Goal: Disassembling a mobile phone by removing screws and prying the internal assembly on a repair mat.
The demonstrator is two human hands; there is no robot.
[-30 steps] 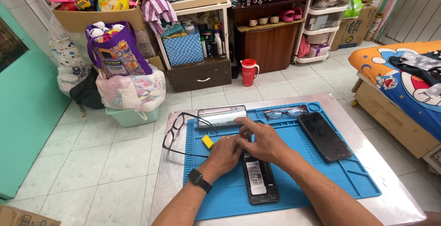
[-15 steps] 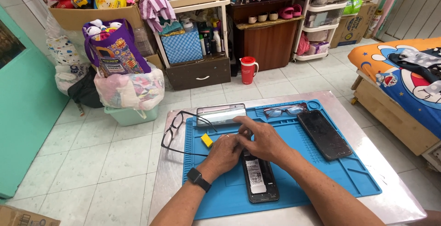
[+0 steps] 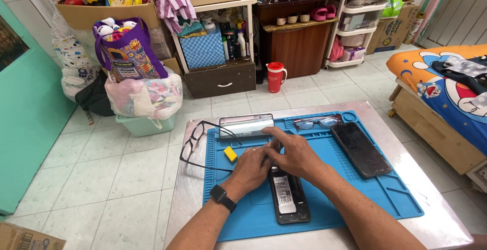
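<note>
Both hands are meeting over the top end of an opened phone [image 3: 288, 199] that is lying face down on a blue work mat [image 3: 385, 199], its back cover off and its battery showing. The left hand [image 3: 252, 166], with a black watch [image 3: 223, 198] on its wrist, is curling loosely, its fingers bent down and pressing on the phone's upper edge. The right hand [image 3: 293, 153] is lying across it from the other side, palm down, fingers half closed and overlapping the left hand's fingertips; its forefinger is stretching out toward a silver slab-shaped device [image 3: 246, 125] at the mat's far edge. The hands are covering the spot where they meet the phone, so whether either is pinching a small tool or part cannot be told; they seem to be bearing on the phone rather than gripping it.

The phone's lower two thirds are sticking out from under the hands toward the person, lengthwise along the mat. A small yellow block [image 3: 231, 153] is sitting on the mat just left of the left hand. A pair of black-framed glasses [image 3: 195, 146] is resting half off the mat's left edge on the metal surface [image 3: 446, 214]. A second pair of glasses [image 3: 317, 123] is lying in a tray at the mat's far side, and a dark phone screen [image 3: 361, 149] is lying flat well to the right of the hands.
</note>
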